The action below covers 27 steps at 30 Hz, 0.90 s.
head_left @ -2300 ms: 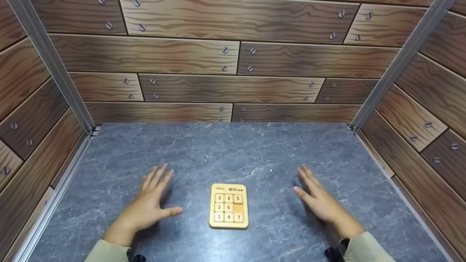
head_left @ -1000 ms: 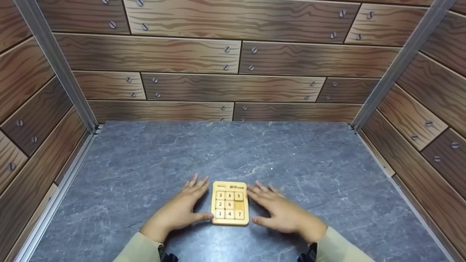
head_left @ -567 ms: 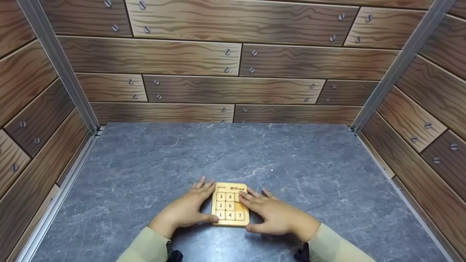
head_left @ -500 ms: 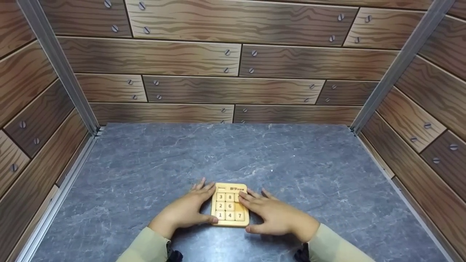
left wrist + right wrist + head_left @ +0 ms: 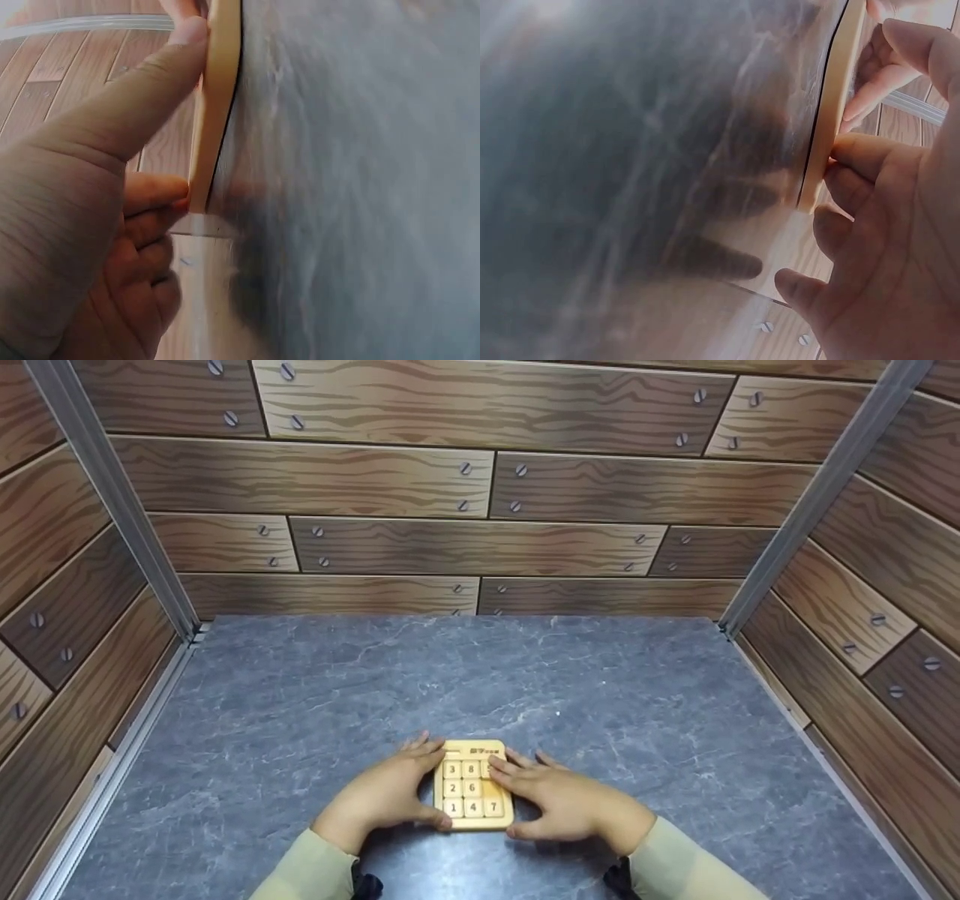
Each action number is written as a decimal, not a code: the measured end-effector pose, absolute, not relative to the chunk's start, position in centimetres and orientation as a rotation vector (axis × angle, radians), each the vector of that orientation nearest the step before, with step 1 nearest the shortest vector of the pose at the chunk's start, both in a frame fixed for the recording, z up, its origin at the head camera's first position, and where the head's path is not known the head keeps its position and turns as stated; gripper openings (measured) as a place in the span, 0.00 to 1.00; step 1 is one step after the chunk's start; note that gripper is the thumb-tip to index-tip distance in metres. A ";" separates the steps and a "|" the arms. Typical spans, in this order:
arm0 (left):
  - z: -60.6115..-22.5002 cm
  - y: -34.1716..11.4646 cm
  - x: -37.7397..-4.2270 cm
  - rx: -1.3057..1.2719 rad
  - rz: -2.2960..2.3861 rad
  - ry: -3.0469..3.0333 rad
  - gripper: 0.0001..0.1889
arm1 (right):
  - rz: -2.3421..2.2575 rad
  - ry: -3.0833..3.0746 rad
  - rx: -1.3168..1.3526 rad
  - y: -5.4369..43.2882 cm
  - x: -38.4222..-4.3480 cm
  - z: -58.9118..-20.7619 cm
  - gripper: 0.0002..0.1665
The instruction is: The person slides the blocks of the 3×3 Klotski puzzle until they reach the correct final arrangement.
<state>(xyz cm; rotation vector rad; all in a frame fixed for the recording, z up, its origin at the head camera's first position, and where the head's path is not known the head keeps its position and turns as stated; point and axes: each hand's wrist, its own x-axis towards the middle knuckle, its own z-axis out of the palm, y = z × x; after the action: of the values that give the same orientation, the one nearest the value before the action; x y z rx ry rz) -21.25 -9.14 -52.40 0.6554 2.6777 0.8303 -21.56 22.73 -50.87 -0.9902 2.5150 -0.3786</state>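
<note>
- While both hands attend to it, one yellow, round-cornered rectangular number board (image 5: 480, 824), apparently plastic, appears to lie flat on the blue-grey, marble-patterned tabletop (image 5: 360, 675), at the near middle.
- Orientation: long axis runs away from the person, towards the brown wood-plank-patterned rear wall (image 5: 390, 540); printed strip at the far end.
- Layout, far row to near row: 3, 8, 5; then 2, 6 and a vacant square (image 5: 491, 790); then 1, 4, 7.
- Left hand (image 5: 382, 795): grips the left long side, thumb at the near corner, forefinger against the far corner. The left wrist view shows the remaining fingers bent inward, off the board.
- Right hand (image 5: 566, 802): spread loosely at the right long side, fingers extended. Forward fingertips rest on the board at the pale square tile marked 5 (image 5: 485, 766), partly covering its numeral; the outermost finger points away, off the board. The thumb is at the near right corner; whether it touches cannot be told.
- Governing relation: the vacant square sits directly on the person's side of tile 5, between it and the pale square tile marked 7 (image 5: 492, 808), in line with the long axis. Being in the right column, it is nearer the right hand; the left hand is across the board.
- Attire: pale green sleeves (image 5: 307, 866) and black wrist-worn devices (image 5: 366, 883) on both arms.
</note>
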 end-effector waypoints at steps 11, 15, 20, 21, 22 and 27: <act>-51.7 -8.5 -21.2 0.614 0.741 2.693 0.63 | -0.378 2.532 -0.961 22.8 -19.8 -50.7 0.58; -51.5 -8.7 -21.4 0.611 0.741 2.701 0.63 | -0.362 2.519 -0.973 22.7 -19.3 -50.3 0.57; -51.1 -8.8 -21.4 0.599 0.723 2.711 0.63 | -0.359 2.523 -0.994 22.4 -19.4 -49.8 0.54; -51.1 -8.8 -21.4 0.594 0.717 2.711 0.63 | -0.367 2.532 -1.001 22.4 -19.5 -49.7 0.52; -51.0 -8.7 -21.3 0.593 0.710 2.710 0.63 | -0.381 2.544 -1.009 22.3 -19.6 -49.7 0.50; -50.9 -8.3 -21.1 0.607 0.669 2.721 0.64 | -0.453 2.619 -1.035 21.3 -20.4 -49.8 0.46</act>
<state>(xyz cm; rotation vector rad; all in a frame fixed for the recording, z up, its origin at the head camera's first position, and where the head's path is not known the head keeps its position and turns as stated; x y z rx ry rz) -21.06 -8.28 -50.91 0.6071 2.7207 0.6693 -20.43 21.31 -49.78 -1.0351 2.6186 -0.4528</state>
